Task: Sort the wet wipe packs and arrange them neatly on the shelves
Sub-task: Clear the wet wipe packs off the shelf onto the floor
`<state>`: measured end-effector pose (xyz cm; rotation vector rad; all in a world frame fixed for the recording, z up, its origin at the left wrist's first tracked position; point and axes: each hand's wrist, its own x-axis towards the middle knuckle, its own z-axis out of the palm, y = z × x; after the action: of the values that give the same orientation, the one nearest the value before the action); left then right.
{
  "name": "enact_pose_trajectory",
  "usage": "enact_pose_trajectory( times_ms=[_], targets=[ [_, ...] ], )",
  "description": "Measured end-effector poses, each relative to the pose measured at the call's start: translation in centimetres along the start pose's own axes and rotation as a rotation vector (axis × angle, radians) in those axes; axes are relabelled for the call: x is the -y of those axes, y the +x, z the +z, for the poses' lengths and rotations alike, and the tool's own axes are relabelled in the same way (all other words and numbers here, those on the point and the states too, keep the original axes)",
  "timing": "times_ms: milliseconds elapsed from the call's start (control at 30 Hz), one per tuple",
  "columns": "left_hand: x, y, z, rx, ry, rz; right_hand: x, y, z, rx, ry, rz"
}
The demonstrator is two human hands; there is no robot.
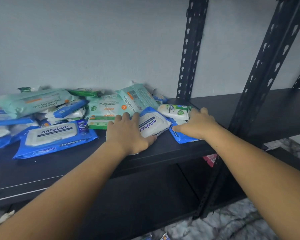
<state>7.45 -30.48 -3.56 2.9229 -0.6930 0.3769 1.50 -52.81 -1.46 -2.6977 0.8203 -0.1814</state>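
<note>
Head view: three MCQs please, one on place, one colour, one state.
1. The right hand rests on: A) a shelf upright B) a blue pack C) the floor.
2. The large antabax pack is mostly: A) blue B) red C) yellow.
3. The wipe packs on the shelf lie: A) in neat rows B) boxed C) in a loose heap.
Key: 1 B, thumb and palm lie over it; 2 A, blue wrapper round a white lid; 3 C, they overlap at all angles.
</note>
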Motion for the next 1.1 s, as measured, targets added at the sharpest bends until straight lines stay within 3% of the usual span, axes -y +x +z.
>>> enact_pose_trajectory(
  times_ms=[100,233,433,667,767,967,1100],
  targets=[
    [0.0,0.0,0.2,-0.017,-0.019,0.002,0.3,0.2,0.0,0.138,-0.030,0.080],
    [-0.2,0.2,-0.1,-0.002,-0.017,0.000,0.9,0.9,-0.2,0.059,-0.021,0.041],
    [-0.3,-0.3,-1.5,0.006,0.033,-0.075,1.5,-0.4,-3.2,-0.263,-0.603,-0.151],
    [-0.1,-3.3,-3.7,-0.021,0.028,-0.145,1.3,-4.8,-5.6,-0.316,-0.856,-0.063],
    [-0.5,-5.4,-4.8,-0.034,-0.021,-0.145,0.6,-7.2,-6.6,-0.339,-0.722,-0.038],
    [-2.6,-13.3,-4.5,-0.097,-0.210,-0.022,-3.0,-16.1,-5.1,-0.217,0.025,0.031],
    [-3.8,-19.2,-0.7,-0.085,-0.269,0.075,-7.2,-22.3,-0.4,-0.169,0.187,0.103]
  ],
)
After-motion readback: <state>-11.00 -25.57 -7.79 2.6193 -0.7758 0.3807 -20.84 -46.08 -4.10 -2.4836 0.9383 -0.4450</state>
